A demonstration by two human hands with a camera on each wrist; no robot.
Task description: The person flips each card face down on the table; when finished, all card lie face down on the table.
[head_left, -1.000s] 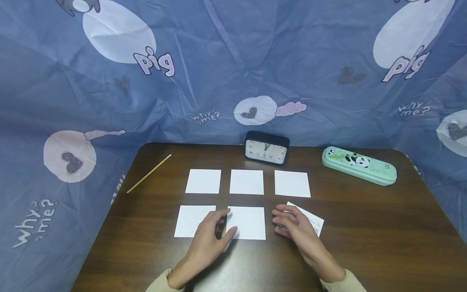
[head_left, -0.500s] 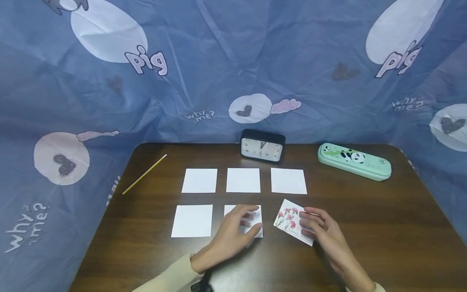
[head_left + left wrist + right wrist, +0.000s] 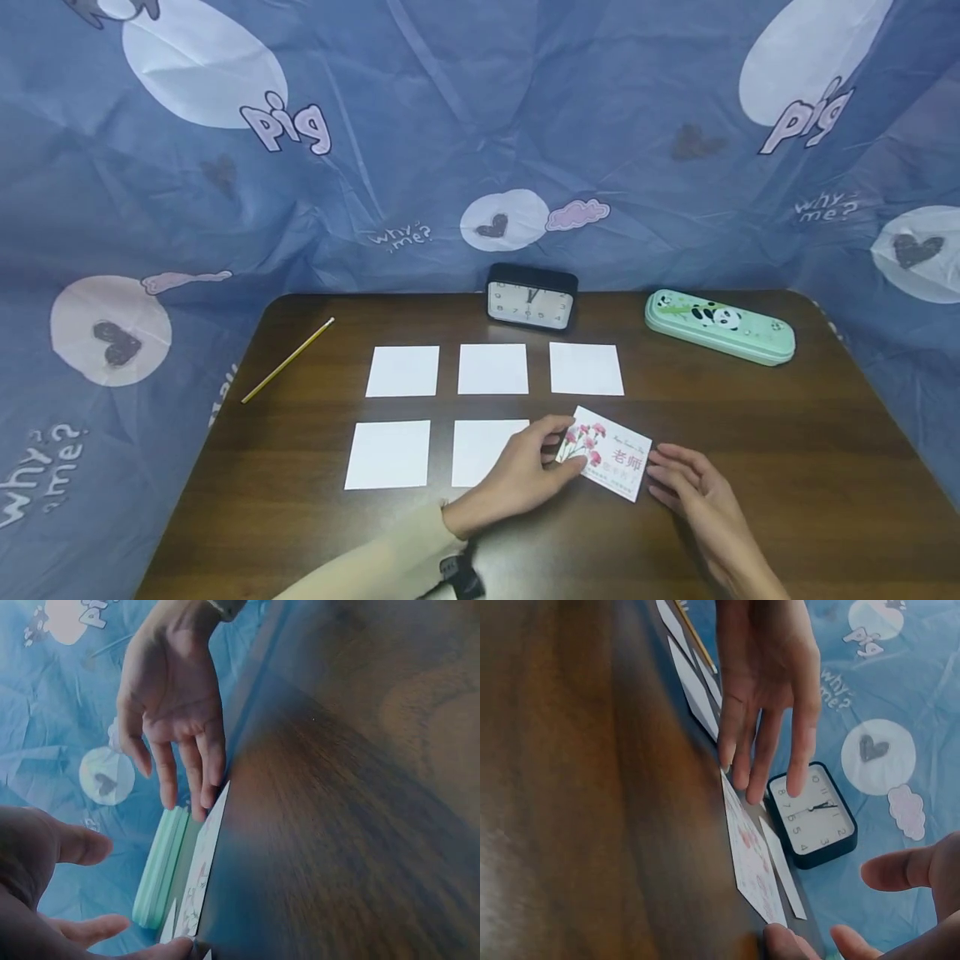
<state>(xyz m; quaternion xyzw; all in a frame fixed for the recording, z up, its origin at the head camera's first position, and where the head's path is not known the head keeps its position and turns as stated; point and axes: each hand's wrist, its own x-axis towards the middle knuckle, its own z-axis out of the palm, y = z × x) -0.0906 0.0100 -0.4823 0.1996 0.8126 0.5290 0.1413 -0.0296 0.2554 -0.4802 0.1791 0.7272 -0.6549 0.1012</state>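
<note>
A printed card (image 3: 606, 457) with pink flowers and red Chinese characters lies tilted on the table. My left hand (image 3: 522, 473) is at its left edge, thumb and fingers spread and its fingertips at the card. At the right edge is my right hand (image 3: 701, 493), its fingertips at or just beside the card. The right wrist view shows the left hand (image 3: 769, 690) with fairly straight fingers reaching the card's far end. Likewise, the right hand (image 3: 180, 712) has extended fingers in the left wrist view. Beneath the left hand, a blank white card (image 3: 480, 446) is partly covered.
Several blank white cards, including one at the lower left (image 3: 387, 454), form two rows. Behind them stands a black clock (image 3: 531, 298). A green panda pencil case (image 3: 720, 327) lies at back right and a yellow pencil (image 3: 288, 360) at left. Patterned blue cloth (image 3: 420, 167) hangs behind the table.
My left hand has moved right across the blank cards to the printed card. The right hand has shifted right, uncovering the card's print. The card has turned face up.
</note>
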